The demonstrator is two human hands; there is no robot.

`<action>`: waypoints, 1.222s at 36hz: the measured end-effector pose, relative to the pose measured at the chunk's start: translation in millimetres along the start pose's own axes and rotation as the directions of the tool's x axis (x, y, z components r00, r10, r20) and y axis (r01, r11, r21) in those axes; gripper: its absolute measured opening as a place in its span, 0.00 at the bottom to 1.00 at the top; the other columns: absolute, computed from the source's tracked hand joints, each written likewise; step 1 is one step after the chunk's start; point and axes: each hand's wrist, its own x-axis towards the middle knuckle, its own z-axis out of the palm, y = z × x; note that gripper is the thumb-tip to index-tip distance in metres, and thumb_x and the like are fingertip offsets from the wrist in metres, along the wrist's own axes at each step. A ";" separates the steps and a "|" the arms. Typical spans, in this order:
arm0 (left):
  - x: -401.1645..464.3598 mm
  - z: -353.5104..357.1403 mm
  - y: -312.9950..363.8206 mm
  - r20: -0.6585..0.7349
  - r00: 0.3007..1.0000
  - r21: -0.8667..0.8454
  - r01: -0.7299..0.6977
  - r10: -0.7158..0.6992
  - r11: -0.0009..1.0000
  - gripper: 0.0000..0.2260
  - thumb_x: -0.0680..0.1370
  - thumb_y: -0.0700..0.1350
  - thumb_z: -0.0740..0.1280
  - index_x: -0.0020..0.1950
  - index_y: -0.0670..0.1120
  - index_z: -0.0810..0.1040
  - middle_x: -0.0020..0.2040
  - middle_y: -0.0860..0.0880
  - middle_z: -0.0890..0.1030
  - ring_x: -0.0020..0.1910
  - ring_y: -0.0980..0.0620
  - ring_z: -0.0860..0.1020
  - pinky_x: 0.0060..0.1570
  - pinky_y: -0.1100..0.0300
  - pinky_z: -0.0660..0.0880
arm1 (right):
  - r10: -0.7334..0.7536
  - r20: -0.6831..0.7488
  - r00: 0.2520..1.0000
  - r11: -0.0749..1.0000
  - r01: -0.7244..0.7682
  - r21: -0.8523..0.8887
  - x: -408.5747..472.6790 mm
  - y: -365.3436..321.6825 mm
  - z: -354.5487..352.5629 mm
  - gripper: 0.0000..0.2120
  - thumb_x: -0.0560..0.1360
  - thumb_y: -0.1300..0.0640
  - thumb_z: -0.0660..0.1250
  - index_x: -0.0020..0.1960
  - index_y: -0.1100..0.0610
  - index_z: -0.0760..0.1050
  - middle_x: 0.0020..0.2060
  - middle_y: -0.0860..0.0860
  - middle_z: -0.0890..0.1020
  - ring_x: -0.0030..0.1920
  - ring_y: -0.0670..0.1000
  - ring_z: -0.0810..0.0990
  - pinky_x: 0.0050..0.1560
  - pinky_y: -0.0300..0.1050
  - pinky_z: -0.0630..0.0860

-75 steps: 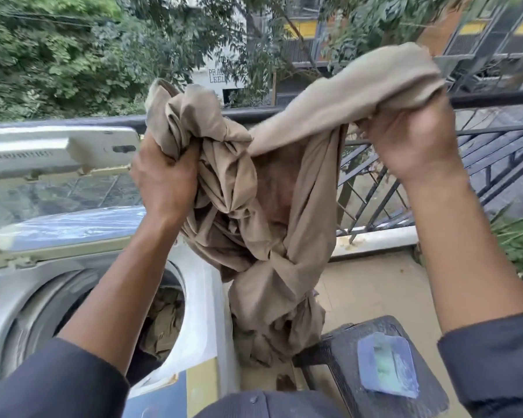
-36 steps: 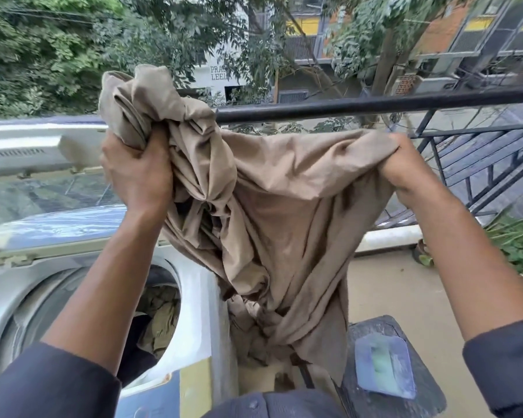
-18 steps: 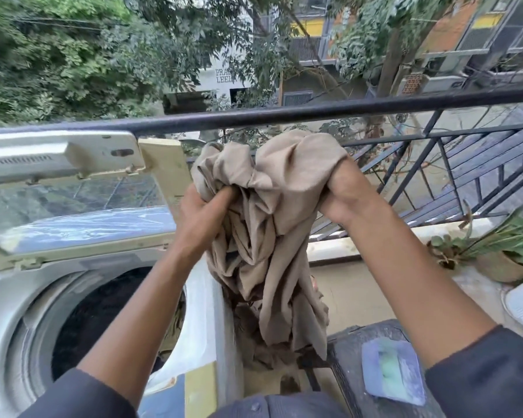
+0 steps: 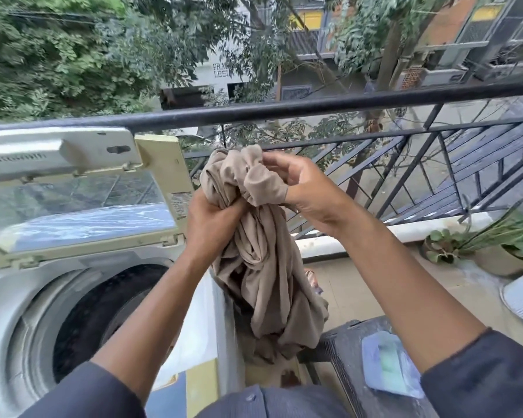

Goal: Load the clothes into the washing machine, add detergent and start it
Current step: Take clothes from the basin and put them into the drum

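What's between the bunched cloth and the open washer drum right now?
In the head view, only the left hand and forearm gripping the cloth, then the washer's white top rim beside the drum.

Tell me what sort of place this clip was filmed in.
Most likely an upper-floor home balcony used for laundry: a black metal railing over trees and buildings, a white top-loading washing machine with its lid up, and potted green plants on the floor.

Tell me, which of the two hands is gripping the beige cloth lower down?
The left hand. It grips the beige cloth in a fist beside the washing machine's raised lid; the right hand pinches the bunched top edge higher up.
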 end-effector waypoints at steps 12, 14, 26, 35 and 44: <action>18.1 -11.6 12.6 -0.162 0.987 -0.036 -0.002 -0.004 0.999 0.12 0.71 0.51 0.79 0.53 0.52 0.88 0.48 0.52 0.90 0.53 0.50 0.88 0.55 0.41 0.85 | 0.340 -0.284 0.897 0.722 -0.442 -0.531 -47.6 175.1 8.9 0.23 0.67 0.49 0.75 0.58 0.45 0.69 0.50 0.45 0.81 0.49 0.49 0.81 0.52 0.52 0.82; 17.2 -10.8 24.2 -0.162 0.986 -0.075 -0.058 0.046 0.995 0.09 0.71 0.49 0.78 0.51 0.52 0.88 0.48 0.50 0.90 0.52 0.47 0.88 0.54 0.40 0.86 | 0.425 -0.305 0.852 0.566 -0.513 -0.646 -49.8 199.7 9.6 0.29 0.66 0.43 0.76 0.59 0.48 0.64 0.54 0.49 0.78 0.54 0.55 0.80 0.48 0.52 0.79; 22.7 -25.8 52.2 -0.181 0.977 -0.147 -0.140 0.113 0.979 0.06 0.75 0.44 0.79 0.50 0.52 0.89 0.50 0.48 0.90 0.53 0.47 0.89 0.55 0.42 0.85 | 0.428 -0.505 0.749 0.446 -0.661 -0.603 -21.8 235.7 -44.0 0.10 0.78 0.56 0.57 0.52 0.51 0.76 0.60 0.58 0.82 0.60 0.63 0.80 0.53 0.51 0.76; 30.4 -32.6 1.8 -0.167 0.985 0.095 -0.017 0.032 0.995 0.17 0.72 0.55 0.81 0.57 0.50 0.87 0.51 0.51 0.89 0.53 0.51 0.88 0.53 0.45 0.86 | 0.210 -0.710 0.672 0.914 -0.392 -0.101 3.8 105.4 -109.5 0.15 0.81 0.60 0.55 0.42 0.55 0.78 0.39 0.56 0.81 0.44 0.60 0.82 0.42 0.59 0.83; 24.4 -22.3 -4.7 -0.217 0.971 0.173 0.135 -0.095 0.976 0.20 0.66 0.63 0.77 0.54 0.56 0.86 0.47 0.56 0.87 0.50 0.53 0.86 0.55 0.46 0.85 | -0.002 -0.392 0.920 0.970 0.096 0.221 -12.5 2.1 -98.7 0.14 0.85 0.58 0.54 0.55 0.53 0.79 0.49 0.60 0.80 0.48 0.58 0.78 0.51 0.56 0.74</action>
